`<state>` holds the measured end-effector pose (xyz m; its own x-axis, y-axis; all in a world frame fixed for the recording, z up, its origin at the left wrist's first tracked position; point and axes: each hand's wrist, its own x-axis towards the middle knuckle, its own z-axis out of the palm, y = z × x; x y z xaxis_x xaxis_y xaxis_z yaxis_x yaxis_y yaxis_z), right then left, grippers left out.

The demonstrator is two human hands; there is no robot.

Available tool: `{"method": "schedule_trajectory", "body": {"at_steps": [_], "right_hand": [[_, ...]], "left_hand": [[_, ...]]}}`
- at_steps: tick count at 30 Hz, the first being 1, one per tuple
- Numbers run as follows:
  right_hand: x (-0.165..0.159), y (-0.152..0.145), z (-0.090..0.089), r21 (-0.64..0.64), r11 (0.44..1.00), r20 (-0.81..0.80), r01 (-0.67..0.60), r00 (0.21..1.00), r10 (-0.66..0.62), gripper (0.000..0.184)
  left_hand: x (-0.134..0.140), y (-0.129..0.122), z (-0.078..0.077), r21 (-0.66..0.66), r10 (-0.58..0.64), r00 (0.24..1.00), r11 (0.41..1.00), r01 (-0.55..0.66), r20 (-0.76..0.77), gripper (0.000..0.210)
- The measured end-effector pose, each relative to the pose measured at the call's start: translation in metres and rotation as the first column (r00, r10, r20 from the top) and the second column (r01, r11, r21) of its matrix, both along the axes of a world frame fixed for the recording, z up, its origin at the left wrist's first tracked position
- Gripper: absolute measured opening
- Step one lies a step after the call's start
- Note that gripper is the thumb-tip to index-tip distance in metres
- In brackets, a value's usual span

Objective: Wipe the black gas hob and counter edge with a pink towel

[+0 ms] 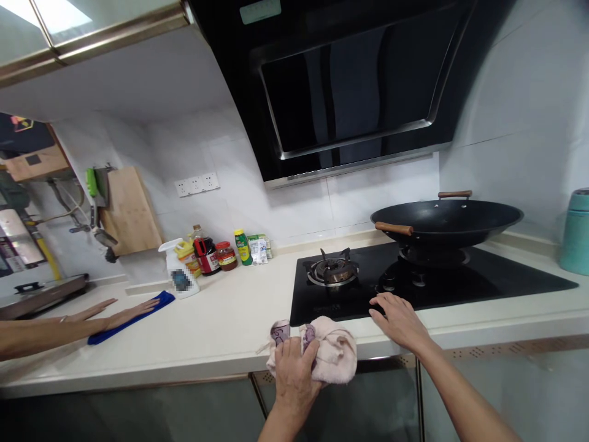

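My left hand (294,371) is closed on a pale pink towel (335,353) with purple patches, at the front edge of the counter beside the stove's front left corner. Part of the towel hangs over the edge. With fingers stretched out, my right hand (399,320) lies at the front edge of the black gas stove (497,282) and holds nothing. Beyond my hands is the left burner (334,271), its pan support bare. A large black wok (446,220) with wooden handles sits on the right burner.
At the left, another person's hands (124,316) lie at a blue cloth (154,310) on the counter (221,319). A white spray bottle (179,270), a sauce bottle (207,253) and jars stand near the wall. A range hood (354,92) hangs above; a teal container (575,233) is far right.
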<state>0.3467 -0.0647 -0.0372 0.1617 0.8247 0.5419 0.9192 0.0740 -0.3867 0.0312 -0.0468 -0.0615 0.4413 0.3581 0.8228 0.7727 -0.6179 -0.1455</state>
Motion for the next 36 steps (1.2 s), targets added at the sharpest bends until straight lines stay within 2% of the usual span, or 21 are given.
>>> {"method": "schedule_trajectory", "body": {"at_steps": [5, 10, 19, 31, 36], "right_hand": [[0.000, 0.000, 0.001, -0.011, 1.000, -0.001, 0.005, 1.000, -0.005, 0.033], [0.001, 0.001, 0.000, -0.030, 1.000, 0.001, 0.003, 1.000, -0.003, 0.034], [0.000, 0.001, -0.001, -0.014, 1.000, -0.012, 0.003, 1.000, -0.004, 0.034], [0.002, 0.002, -0.003, -0.018, 1.000, -0.005, 0.007, 1.000, -0.007, 0.034], [0.002, 0.002, -0.003, -0.018, 1.000, 0.002, 0.013, 1.000, -0.013, 0.034]], "left_hand": [[-0.015, 0.004, 0.004, 0.070, 0.006, 0.999, 0.998, -0.008, 0.039, 0.039], [-0.021, 0.003, 0.007, 0.083, 0.012, 0.999, 0.996, -0.015, 0.036, 0.038], [-0.018, 0.006, -0.001, 0.045, 0.023, 0.996, 0.999, -0.027, 0.089, 0.035], [-0.010, 0.002, 0.000, 0.036, 0.096, 0.990, 0.994, -0.100, 0.100, 0.039], [-0.008, -0.002, 0.001, -0.023, 0.125, 0.987, 0.992, -0.123, 0.101, 0.040]]}}
